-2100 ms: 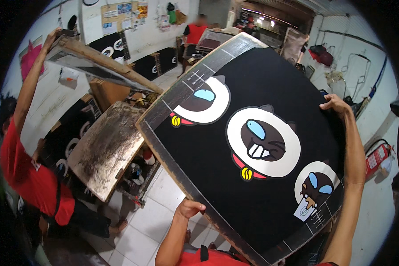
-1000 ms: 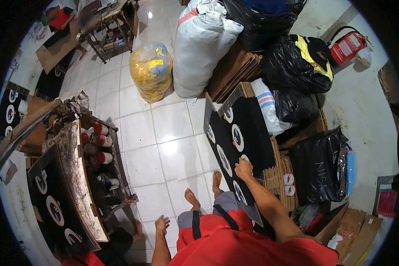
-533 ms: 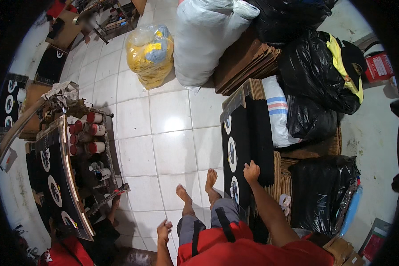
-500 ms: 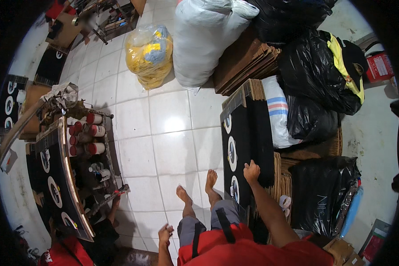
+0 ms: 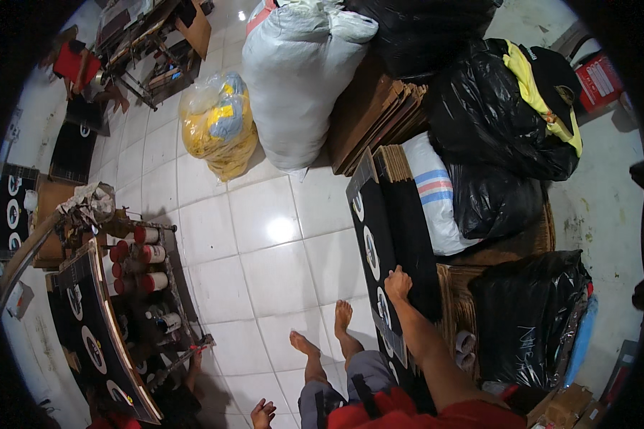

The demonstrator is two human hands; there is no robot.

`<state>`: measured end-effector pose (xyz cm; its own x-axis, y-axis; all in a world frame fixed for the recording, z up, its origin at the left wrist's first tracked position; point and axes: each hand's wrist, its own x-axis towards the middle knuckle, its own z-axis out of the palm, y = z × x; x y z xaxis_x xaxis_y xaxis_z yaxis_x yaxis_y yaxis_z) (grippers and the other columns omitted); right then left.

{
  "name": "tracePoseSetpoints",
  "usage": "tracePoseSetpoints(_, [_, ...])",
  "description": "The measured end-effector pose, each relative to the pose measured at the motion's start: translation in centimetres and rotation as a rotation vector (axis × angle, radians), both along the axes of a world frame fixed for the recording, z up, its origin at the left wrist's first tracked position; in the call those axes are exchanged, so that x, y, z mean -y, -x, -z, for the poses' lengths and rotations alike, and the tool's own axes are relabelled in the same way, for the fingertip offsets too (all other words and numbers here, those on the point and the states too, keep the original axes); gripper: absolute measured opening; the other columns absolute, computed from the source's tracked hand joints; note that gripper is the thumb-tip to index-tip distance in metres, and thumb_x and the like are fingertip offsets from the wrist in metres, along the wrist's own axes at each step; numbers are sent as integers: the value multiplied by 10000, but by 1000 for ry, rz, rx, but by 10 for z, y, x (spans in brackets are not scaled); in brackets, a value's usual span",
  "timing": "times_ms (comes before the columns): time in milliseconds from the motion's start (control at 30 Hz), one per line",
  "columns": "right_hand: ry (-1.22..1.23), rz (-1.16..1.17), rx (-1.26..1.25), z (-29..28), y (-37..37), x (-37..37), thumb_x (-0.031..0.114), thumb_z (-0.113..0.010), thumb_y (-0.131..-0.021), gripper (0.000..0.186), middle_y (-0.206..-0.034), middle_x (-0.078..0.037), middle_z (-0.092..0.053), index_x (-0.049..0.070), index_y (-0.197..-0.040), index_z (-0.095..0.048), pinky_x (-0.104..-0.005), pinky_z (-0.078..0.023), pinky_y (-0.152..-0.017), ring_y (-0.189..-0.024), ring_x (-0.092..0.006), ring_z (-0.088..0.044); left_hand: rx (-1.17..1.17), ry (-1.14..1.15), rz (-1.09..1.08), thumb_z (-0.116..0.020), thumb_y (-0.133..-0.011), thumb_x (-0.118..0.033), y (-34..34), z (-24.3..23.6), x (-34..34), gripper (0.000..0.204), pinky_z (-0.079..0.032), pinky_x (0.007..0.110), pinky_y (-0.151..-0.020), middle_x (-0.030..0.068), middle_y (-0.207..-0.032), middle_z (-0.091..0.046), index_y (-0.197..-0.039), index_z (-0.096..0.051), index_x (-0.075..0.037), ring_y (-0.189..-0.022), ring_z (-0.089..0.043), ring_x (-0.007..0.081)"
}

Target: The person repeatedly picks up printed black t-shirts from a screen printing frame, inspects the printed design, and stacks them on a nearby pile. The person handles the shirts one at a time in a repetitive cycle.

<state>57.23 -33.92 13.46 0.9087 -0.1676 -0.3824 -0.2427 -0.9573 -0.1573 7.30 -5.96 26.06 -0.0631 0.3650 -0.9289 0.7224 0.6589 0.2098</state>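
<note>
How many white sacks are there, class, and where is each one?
2. One tall white sack stands near the top middle; the other, a striped white sack, lies just right of the stack of black panels. More may be hidden.

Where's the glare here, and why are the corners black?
In the head view, the strongest glare sits on the glossy white tiled floor, left of the bare right hand; also in the head view, corners go black, likely because the fisheye image is round.
</note>
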Motion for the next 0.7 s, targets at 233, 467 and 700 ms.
tracePoseSetpoints(233, [17,36,-19,-7,-1,7,175,-592,-822,235,-870,-196,-644,13,-988,-553,-490,-453,-781,-871,-379,-614,37,11,35,-596,-803,-94,0,9,3,594,-447,405,-841,155,-1116,-598,-1339,-359,9,-919,-615,262])
tracePoseSetpoints(467, [31,46,-41,-9,-2,10,185,-590,-831,231,-868,-194,-645,10,-977,-554,-466,-464,-773,-866,-367,-617,-49,111,101,-554,-812,-68,29,21,0,539,-469,376,-796,141,-1068,-628,-1321,-387,-2,-892,-625,254])
tracePoseSetpoints(700, [-31,-25,220,-45,21,22,221,-572,-853,317,-912,-202,-620,37,-1097,-488,-466,-468,-742,-853,-375,-606,63,42,211,-459,-888,-153,27,18,-36,480,-466,353,-807,159,-1151,-587,-1340,-363,-21,-923,-611,259])
